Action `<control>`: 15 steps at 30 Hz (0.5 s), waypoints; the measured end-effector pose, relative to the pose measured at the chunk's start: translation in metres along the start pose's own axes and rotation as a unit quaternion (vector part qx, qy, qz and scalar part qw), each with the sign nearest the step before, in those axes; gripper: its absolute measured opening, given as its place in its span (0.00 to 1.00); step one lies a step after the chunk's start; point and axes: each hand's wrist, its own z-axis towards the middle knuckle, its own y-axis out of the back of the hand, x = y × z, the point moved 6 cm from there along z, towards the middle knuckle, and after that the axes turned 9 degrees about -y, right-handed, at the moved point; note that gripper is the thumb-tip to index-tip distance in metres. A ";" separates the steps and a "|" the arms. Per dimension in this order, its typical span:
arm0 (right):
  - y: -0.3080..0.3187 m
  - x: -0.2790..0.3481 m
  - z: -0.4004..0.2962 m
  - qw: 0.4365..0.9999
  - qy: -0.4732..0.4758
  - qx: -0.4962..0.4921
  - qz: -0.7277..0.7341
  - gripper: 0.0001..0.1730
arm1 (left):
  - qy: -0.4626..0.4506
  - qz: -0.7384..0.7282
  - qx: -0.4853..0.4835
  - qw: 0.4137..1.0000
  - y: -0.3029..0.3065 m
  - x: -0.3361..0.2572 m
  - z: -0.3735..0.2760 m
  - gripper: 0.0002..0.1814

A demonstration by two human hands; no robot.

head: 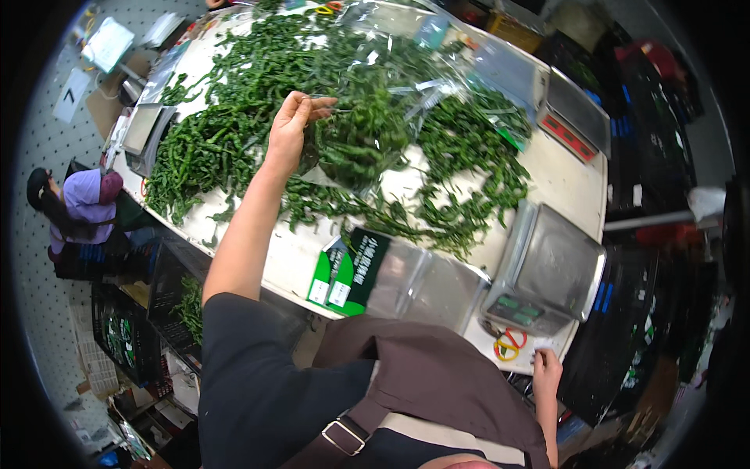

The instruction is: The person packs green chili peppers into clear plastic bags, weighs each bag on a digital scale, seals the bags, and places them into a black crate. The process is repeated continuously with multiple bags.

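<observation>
My left hand (302, 112) is stretched out over the table, thumb and fingers pinching the rim of a clear plastic bag (366, 132). Long green chili peppers show in the bag, which is partly blurred and hard to tell from the pile behind it. A wide heap of loose green chili peppers (205, 138) spreads around the bag across the white table (545, 170). Down at the table's right corner is my right hand (546, 362), its fingers bent at a small white piece, perhaps a label; whether they grip it is unclear. Red-and-yellow-handled scissors (510, 345) lie just left of it.
A digital scale (545, 264) with a steel pan stands at the right; another scale (571, 120) is at the far right edge. Flat printed plastic bags (375, 275) lie along the near edge. Black crates (126, 331) stand lower left, near a person in purple (88, 202).
</observation>
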 end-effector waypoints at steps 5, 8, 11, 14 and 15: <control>0.001 -0.020 0.012 0.998 0.034 0.011 0.057 0.06 | 0.081 -0.005 0.207 0.975 -0.150 -0.013 -0.026 0.10; 0.012 -0.040 0.003 0.997 0.026 0.004 0.073 0.06 | 0.058 0.047 0.349 0.934 -0.252 -0.016 -0.033 0.10; 0.029 -0.073 -0.019 0.996 -0.008 -0.021 0.081 0.06 | -0.026 0.157 0.487 0.859 -0.366 -0.016 -0.038 0.11; 0.038 -0.116 -0.040 0.993 -0.034 -0.050 0.097 0.06 | -0.059 0.151 0.628 0.761 -0.487 0.011 -0.060 0.11; 0.041 -0.126 -0.046 0.991 -0.042 -0.061 0.110 0.06 | -0.054 0.156 0.665 0.728 -0.523 0.021 -0.075 0.11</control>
